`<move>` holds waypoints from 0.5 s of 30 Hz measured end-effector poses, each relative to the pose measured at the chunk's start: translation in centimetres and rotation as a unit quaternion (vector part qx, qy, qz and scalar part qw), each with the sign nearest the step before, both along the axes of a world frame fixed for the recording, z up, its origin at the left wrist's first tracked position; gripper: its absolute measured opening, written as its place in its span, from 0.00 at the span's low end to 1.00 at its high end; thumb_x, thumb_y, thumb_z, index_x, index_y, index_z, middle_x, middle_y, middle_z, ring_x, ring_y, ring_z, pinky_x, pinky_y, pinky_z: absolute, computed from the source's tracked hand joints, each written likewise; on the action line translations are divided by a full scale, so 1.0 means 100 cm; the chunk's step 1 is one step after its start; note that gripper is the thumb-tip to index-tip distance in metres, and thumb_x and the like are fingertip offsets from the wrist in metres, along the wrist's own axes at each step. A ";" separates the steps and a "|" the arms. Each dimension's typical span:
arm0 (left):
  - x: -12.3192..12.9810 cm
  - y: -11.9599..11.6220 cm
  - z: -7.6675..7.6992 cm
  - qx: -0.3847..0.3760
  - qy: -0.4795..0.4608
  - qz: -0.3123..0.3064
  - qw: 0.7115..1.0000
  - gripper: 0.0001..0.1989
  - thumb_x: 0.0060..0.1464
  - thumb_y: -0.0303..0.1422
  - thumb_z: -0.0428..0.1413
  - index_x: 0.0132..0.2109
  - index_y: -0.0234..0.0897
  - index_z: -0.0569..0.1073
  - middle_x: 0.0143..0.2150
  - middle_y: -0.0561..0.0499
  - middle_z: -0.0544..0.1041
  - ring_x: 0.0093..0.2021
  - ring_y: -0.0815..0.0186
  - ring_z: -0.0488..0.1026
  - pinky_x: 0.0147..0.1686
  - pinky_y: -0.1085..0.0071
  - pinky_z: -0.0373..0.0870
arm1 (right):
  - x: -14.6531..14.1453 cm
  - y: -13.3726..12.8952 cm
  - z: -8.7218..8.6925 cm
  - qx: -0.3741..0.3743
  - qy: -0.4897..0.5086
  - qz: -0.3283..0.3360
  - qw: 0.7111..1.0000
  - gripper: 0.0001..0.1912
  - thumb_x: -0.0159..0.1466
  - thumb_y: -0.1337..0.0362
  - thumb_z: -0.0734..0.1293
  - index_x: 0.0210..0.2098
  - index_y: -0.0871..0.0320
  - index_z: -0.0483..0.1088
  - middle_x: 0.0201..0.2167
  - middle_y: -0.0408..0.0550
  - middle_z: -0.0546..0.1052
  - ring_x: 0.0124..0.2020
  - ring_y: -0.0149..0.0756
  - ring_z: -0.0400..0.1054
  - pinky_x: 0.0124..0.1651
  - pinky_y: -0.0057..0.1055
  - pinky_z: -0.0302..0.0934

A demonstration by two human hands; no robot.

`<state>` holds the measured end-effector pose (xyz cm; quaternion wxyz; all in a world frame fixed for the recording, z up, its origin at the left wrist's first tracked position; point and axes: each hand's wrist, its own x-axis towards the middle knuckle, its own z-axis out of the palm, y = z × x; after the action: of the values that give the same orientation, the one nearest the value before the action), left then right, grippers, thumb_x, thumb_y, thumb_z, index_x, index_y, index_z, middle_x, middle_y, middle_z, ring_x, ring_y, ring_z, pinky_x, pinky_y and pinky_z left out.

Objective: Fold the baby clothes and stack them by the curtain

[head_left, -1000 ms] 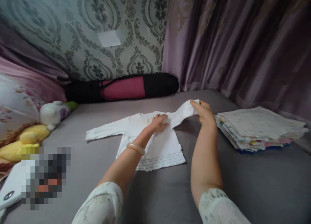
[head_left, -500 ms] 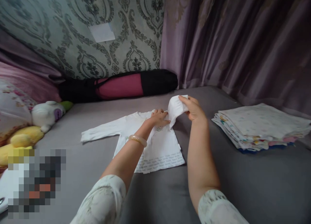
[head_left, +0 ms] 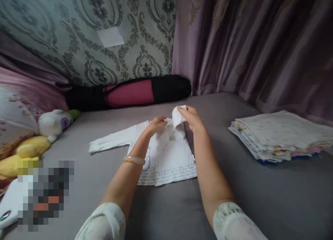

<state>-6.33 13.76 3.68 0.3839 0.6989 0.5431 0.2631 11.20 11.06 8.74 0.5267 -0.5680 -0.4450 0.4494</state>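
A small white shirt (head_left: 174,156) lies front up on the grey sheet, with small drawings on its chest and printed lettering along the hem. Its left-side sleeve (head_left: 110,142) is stretched out flat. My right hand (head_left: 191,118) pinches the other sleeve (head_left: 178,118), which is raised and folded inward over the shoulder. Near the collar, my left hand (head_left: 156,125) is over the top of the shirt, fingers apart and holding nothing. A pale bangle is on my left wrist.
A stack of folded cloths (head_left: 281,132) sits at the right. Behind the shirt lies a black and pink long bag (head_left: 130,92) against the wall. Plush toys (head_left: 53,123) and a partly blurred white object (head_left: 13,198) are at the left.
My right hand has moved left with the sleeve, bringing it over the shirt's shoulder. My left hand has lifted from the chest and shifted left towards the collar.
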 end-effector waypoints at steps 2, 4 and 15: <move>-0.021 -0.011 0.000 -0.069 -0.106 0.088 0.988 0.17 0.55 0.38 0.57 0.48 0.31 0.72 0.41 0.43 0.77 0.33 0.67 0.74 0.32 0.72 0.70 | -0.009 0.001 -0.003 -0.014 -0.025 -0.001 1.000 0.07 0.60 0.61 0.66 0.32 0.59 0.70 0.27 0.44 0.76 0.27 0.32 0.70 0.30 0.27 0.64; -0.038 -0.023 -0.002 -0.101 -0.182 0.135 0.969 0.17 0.54 0.41 0.58 0.44 0.31 0.72 0.39 0.43 0.77 0.30 0.68 0.74 0.29 0.73 0.69 | -0.021 0.001 -0.007 0.006 -0.089 0.013 0.996 0.08 0.60 0.60 0.66 0.30 0.59 0.69 0.26 0.43 0.74 0.29 0.32 0.69 0.33 0.27 0.64; -0.058 -0.039 -0.022 -0.103 -0.206 0.219 0.948 0.26 0.54 0.46 0.58 0.52 0.30 0.70 0.25 0.56 0.67 0.19 0.75 0.61 0.21 0.77 0.59 | -0.024 -0.002 -0.019 0.014 -0.118 0.162 0.980 0.15 0.66 0.55 0.63 0.40 0.61 0.73 0.42 0.51 0.78 0.44 0.36 0.71 0.48 0.33 0.63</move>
<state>-12.14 9.83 1.43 0.4903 0.4503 0.6159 0.4213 8.81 10.91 6.87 0.3987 -0.5302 -0.5962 0.4522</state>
